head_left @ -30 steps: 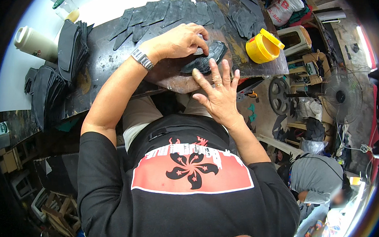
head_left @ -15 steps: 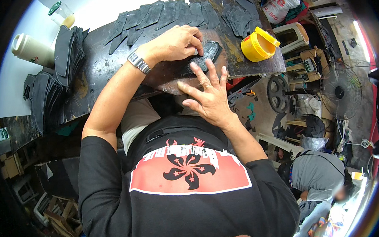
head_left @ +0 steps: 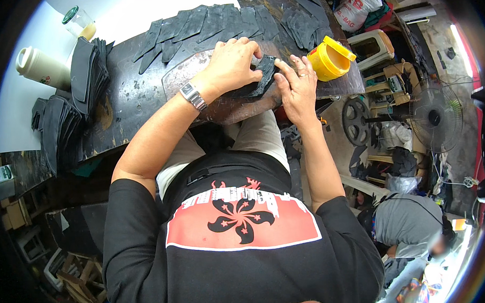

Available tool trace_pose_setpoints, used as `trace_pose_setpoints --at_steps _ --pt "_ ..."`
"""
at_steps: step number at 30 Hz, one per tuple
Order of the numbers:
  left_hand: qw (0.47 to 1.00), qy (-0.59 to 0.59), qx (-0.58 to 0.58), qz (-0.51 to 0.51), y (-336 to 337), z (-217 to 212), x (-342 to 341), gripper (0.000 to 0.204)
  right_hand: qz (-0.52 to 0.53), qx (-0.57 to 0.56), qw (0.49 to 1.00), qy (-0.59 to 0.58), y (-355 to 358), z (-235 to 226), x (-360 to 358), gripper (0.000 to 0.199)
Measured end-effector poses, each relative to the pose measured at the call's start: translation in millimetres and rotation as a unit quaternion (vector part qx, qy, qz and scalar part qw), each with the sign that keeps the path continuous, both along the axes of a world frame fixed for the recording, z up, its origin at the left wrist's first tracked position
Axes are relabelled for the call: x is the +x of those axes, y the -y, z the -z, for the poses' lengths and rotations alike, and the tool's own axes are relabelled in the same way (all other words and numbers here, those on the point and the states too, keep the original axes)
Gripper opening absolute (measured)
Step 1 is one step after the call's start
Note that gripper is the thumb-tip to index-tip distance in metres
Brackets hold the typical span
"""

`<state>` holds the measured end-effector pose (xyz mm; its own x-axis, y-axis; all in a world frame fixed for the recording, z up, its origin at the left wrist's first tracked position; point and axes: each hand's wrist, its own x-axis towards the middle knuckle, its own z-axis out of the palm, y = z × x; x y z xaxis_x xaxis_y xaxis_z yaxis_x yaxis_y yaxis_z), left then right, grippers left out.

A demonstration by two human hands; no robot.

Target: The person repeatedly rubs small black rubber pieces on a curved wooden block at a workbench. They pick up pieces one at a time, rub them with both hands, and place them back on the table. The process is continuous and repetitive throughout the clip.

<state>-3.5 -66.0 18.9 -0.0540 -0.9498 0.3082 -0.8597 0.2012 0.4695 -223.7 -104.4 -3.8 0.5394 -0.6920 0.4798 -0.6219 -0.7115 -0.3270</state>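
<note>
A small black piece (head_left: 265,80), folded and leather-like, lies on a brown worn board (head_left: 228,113) at the table's near edge. Bent over its left side is my left hand (head_left: 230,66), which wears a metal watch; thumb and fingers curl around the piece. My right hand (head_left: 300,90), with a ring, comes in from the right. Its fingers are stretched out, with index finger and thumb at the piece's right edge. The underside of the piece and part of its left end are hidden by my left hand.
Overlapping black cut pieces (head_left: 211,24) line the far side of the dark table (head_left: 126,115). A yellow tub (head_left: 325,63) with its lid up stands close by my right hand. Stacked black pieces (head_left: 65,125), a pale tumbler (head_left: 42,67) and a jar (head_left: 79,22) stand left. A person (head_left: 408,226) bends at lower right.
My right hand has moved right, from spread over the board to the piece's right edge. My left wrist has shifted slightly right and down, uncovering more board.
</note>
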Motion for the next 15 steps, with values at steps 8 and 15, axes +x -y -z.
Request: trace_pose_setpoints --at_steps 8,15 --pt "1.000 -0.023 0.014 -0.013 5.0 3.6 -5.1 0.039 0.001 0.036 0.999 0.026 7.7 3.9 11.9 0.042" --pt "0.999 -0.019 0.025 0.008 1.1 -0.9 -6.1 0.032 -0.041 0.118 0.956 0.267 4.4 -1.0 6.6 0.062"
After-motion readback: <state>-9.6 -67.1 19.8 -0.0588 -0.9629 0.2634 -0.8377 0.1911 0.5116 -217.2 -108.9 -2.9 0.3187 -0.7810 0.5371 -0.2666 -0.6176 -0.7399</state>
